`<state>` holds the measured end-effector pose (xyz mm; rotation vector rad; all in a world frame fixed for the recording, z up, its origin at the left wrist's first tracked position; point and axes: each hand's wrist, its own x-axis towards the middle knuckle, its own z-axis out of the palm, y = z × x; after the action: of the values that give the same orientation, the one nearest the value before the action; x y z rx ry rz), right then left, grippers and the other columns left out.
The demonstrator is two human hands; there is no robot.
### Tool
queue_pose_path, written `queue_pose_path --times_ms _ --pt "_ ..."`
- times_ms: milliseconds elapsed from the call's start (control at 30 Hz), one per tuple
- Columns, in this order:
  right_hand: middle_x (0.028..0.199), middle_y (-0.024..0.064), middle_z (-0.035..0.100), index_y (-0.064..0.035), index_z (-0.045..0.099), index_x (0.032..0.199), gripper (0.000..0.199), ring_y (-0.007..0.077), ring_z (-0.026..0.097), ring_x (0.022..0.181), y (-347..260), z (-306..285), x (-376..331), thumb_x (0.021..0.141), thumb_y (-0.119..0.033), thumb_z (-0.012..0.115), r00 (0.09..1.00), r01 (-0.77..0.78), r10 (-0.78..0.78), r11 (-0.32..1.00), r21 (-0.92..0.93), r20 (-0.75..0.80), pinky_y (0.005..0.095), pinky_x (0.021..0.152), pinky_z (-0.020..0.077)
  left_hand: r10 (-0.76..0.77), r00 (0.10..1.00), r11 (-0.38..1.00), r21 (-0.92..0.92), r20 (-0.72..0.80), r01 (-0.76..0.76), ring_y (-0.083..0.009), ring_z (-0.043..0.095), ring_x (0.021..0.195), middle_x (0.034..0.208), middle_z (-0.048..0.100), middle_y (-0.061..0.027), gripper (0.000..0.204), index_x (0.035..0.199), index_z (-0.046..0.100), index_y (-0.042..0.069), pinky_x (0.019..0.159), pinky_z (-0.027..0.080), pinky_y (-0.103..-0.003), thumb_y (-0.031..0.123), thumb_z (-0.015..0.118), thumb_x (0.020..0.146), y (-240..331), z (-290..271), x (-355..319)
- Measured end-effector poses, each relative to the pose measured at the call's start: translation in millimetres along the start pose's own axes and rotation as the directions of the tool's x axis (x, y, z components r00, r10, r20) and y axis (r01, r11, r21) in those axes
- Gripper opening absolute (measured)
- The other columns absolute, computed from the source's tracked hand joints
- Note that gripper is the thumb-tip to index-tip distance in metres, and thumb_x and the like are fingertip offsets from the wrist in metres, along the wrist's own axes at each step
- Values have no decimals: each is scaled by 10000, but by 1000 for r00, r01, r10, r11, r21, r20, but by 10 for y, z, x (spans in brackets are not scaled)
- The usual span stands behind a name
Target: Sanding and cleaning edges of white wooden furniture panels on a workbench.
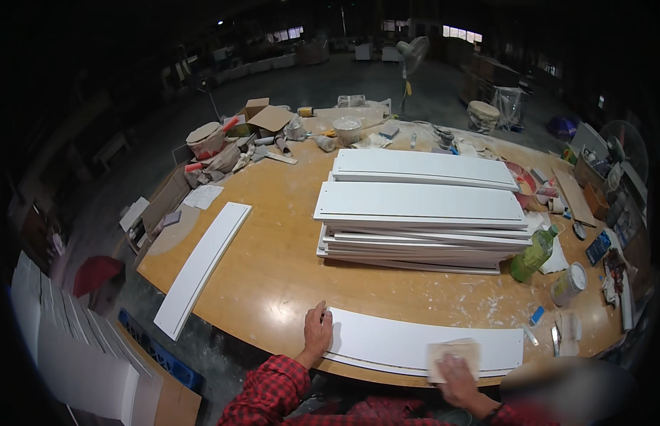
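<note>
A long white board (394,341) lies flat along the near edge of the table. My left hand (318,331) grips its left end, the thumb and fingers closed about the corner. Toward the board's right part my right hand (456,378) presses a tan square sheet (441,353) against the white face, slightly blurred; whether it is cloth or sandpaper I cannot tell. Beyond this board rises a stack of similar white boards (422,202), some set unevenly. Another single white board (204,270) rests at an angle on the left, its near end past the table edge.
On the right stand a green bottle (534,254) and a white tub (569,284), near a blue scraper (536,315). Buckets, cardboard and tools crowd the far rim of the wooden table (273,255). More white panels (81,341) stand at the lower left, beside a blue crate (160,355).
</note>
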<state>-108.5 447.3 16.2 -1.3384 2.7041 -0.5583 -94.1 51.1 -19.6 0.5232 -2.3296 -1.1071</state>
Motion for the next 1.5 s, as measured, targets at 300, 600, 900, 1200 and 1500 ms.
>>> queue_pose_path --times_ms 300,600,900,1200,1500 --pt "1372 175 353 -62 323 1343 604 323 323 1286 -1329 1071 2393 849 -352 515 871 464 -472 882 82 140 486 1045 239 -368 928 608 -770 -60 191 -183 515 1004 1081 546 -110 460 1332 332 -15 906 399 -291 262 378 967 -250 -111 86" --pt "920 171 646 3 613 1011 490 285 614 868 -600 -406 1971 941 -384 321 953 -244 273 444 862 130 362 794 453 -533 828 419 -796 175 437 -198 511 996 1097 529 -101 505 1242 420 -16 866 430 -327 400 352 963 24 -464 5" --pt "1304 246 387 -88 468 1234 424 349 328 1275 -944 65 1454 853 -259 539 931 278 -72 777 564 -359 423 1023 314 -92 846 679 -588 525 439 -240 442 1163 1263 446 -139 468 1309 361 37 990 346 -346 197 498 891 1135 393 -622" --pt "1379 197 339 -30 339 1344 527 306 307 1300 25 -474 337 850 -137 489 963 -253 268 934 252 -27 400 1062 243 216 943 938 214 253 -272 -375 414 1185 1255 464 -221 425 1213 483 4 1013 320 -382 112 570 811 317 -96 4" --pt "1411 194 292 -52 328 1342 645 336 282 1312 -1058 779 1670 744 -139 555 902 430 -431 882 190 -41 493 1069 214 -203 813 669 -529 545 522 -202 250 1328 1433 279 -150 554 1395 182 -36 1087 196 -301 327 272 987 -102 -377 317"
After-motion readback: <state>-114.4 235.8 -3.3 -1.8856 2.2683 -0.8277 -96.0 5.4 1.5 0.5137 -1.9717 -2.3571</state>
